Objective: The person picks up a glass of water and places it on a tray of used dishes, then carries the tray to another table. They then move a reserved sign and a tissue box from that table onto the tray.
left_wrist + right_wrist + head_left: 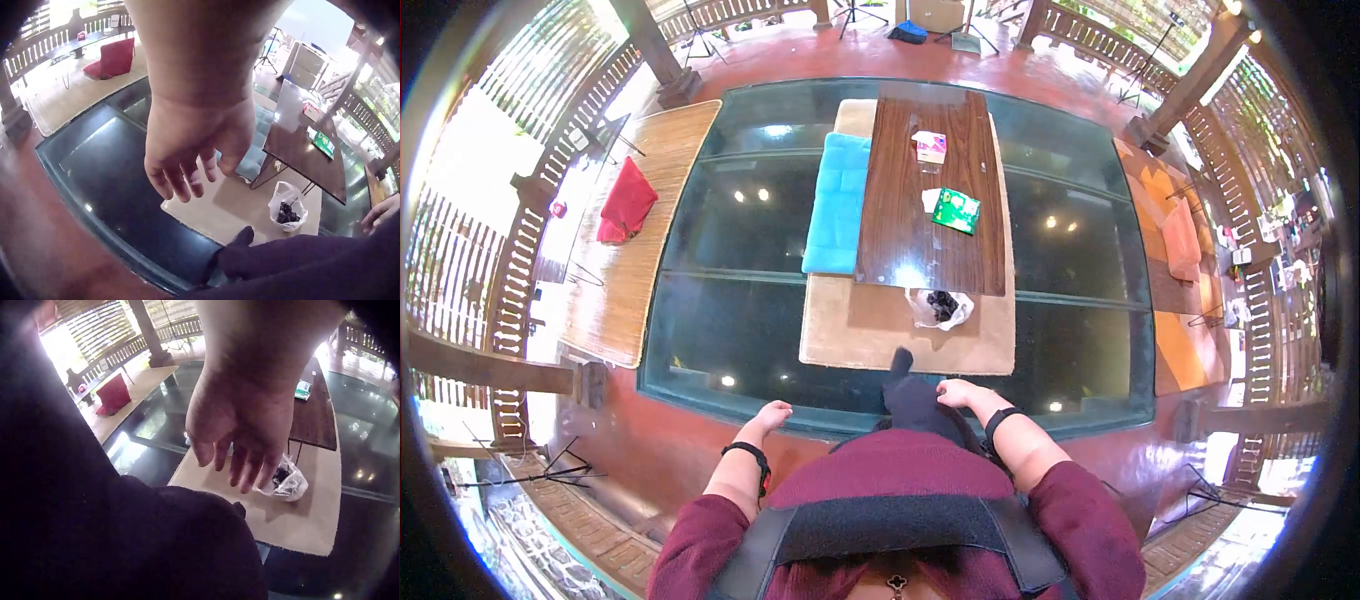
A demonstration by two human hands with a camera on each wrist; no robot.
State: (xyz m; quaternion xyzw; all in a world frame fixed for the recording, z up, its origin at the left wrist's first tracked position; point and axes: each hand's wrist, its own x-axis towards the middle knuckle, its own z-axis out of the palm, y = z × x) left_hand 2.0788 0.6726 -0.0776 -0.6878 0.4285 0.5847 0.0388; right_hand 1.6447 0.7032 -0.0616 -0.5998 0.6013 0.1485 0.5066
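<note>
Both hands hang free in front of the body, holding nothing. In the head view the left hand is out over the edge of the dark glass floor, and its fingers dangle loosely in the left wrist view. My right hand hovers beside the raised leg, with relaxed fingers pointing down in the right wrist view. Ahead on the beige rug sits a white plastic bag with black contents, close to the near end of a low wooden table. On that table lie a green packet and a pink-and-white box.
A blue cushion lies along the table's left side. Dark glass floor surrounds the rug. To the left, a red floor seat rests on a mat; an orange one stands at right. Wooden posts and railings ring the space.
</note>
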